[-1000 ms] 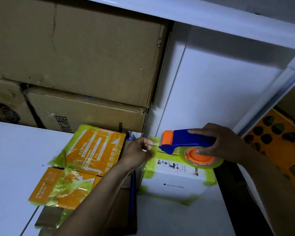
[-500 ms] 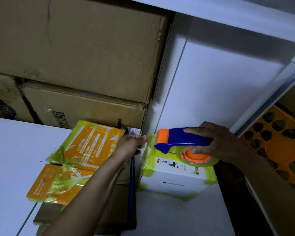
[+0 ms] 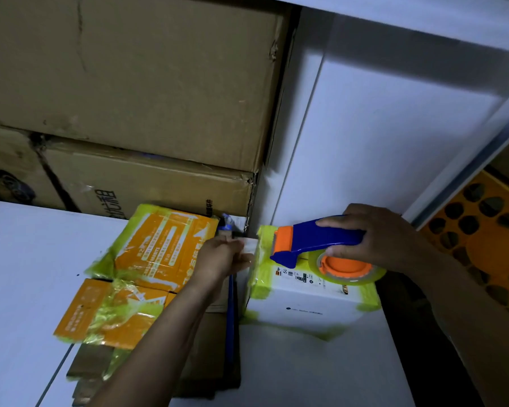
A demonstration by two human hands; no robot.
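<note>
The right hand (image 3: pixel 385 239) grips the blue handle of a tape dispenser (image 3: pixel 315 239), fingers curled over the top and thumb below. The dispenser's orange front end rests at the upper left edge of a white box (image 3: pixel 306 304), and its roll of clear tape (image 3: pixel 350 268) lies over the top of the box. The box stands on the white table (image 3: pixel 27 274), near the wall, with yellow-green tape along its edges. The left hand (image 3: pixel 218 257) reaches to the left side of the box near the top; its fingertips touch that side, but whether they pinch a tape end or only press cannot be told. Just left of this hand lie two orange packets (image 3: pixel 159 245) wrapped in yellow-green tape, and behind them stand stacked cardboard cartons (image 3: pixel 130 77).
</note>
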